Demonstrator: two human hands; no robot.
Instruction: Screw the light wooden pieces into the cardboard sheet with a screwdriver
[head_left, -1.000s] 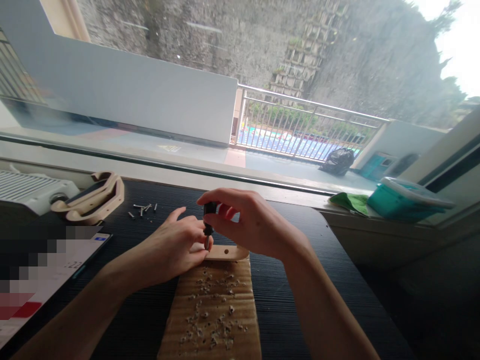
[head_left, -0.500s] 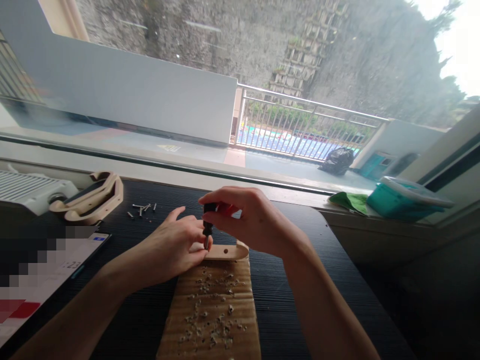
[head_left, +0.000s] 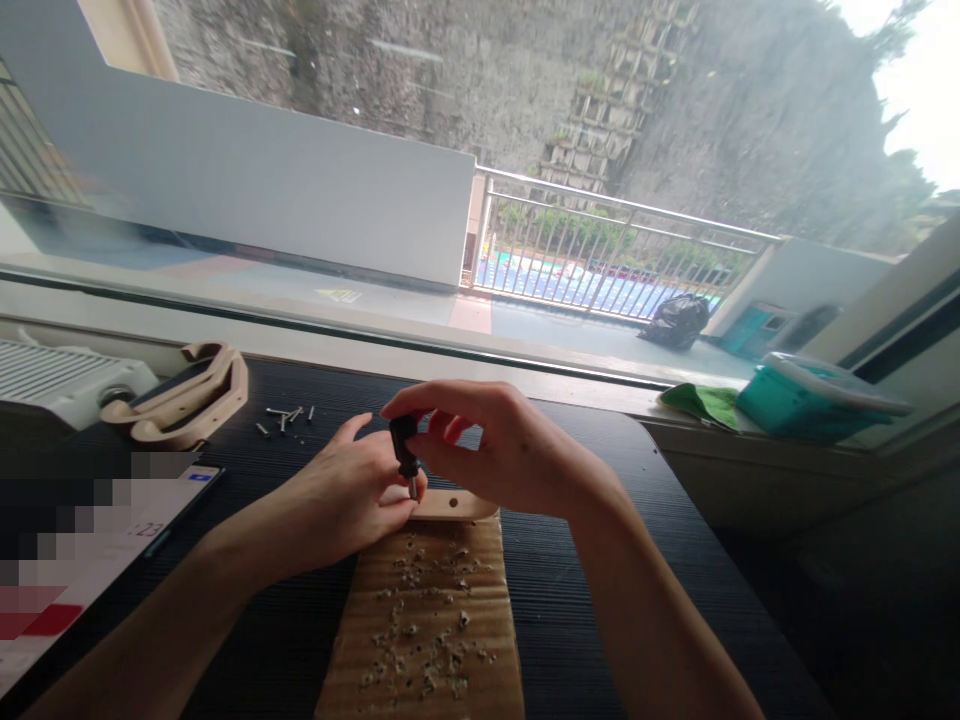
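Observation:
My right hand [head_left: 495,450] pinches a short black-handled screwdriver [head_left: 405,450], its tip pointing down onto a small light wooden piece [head_left: 454,505]. My left hand [head_left: 349,495] is closed on the left end of that wooden piece, pinching it just under the screwdriver tip. The wooden piece rests at the far end of a strip of corrugated cardboard [head_left: 427,620] dotted with small holes and crumbs.
Loose screws [head_left: 285,418] lie on the black table [head_left: 615,600] at the back left, beside a curved wooden frame [head_left: 184,400]. A phone with a lit screen [head_left: 90,560] lies at the left. A teal lidded box [head_left: 814,400] and a green cloth [head_left: 701,403] sit on the window sill.
The screwdriver handle has tilted to the left and my right fingers have shifted round it. My left hand and the wooden piece stay where they were.

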